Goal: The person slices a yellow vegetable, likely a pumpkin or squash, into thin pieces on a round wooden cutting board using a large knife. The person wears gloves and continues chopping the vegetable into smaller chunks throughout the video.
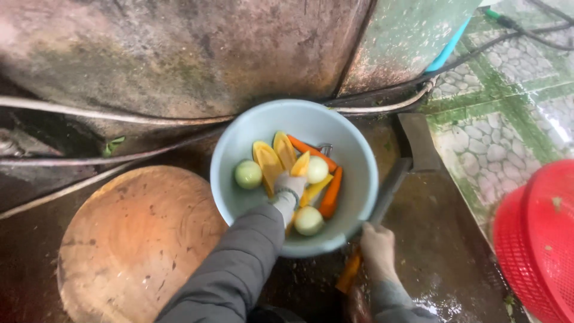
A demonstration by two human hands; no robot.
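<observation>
A pale blue bowl (353,155) stands on the wet ground, holding yellow squash slices (267,160), orange carrot pieces (330,192) and three peeled pale onions (248,174). My left hand (290,184), in a white glove and grey sleeve, reaches into the bowl's middle and closes on a yellow slice (302,163). My right hand (376,245) is just outside the bowl's near right rim. It grips the handle of a cleaver (418,140), whose blade lies flat on the ground beyond the bowl's right side. The handle's orange end (350,272) sticks out below the hand.
A round wooden chopping board (137,239) lies left of the bowl. A red plastic basket (538,239) sits at the right edge. Hoses and cables (119,116) run along a stained wall behind the bowl. Patterned green and white floor tiles (496,137) are at the upper right.
</observation>
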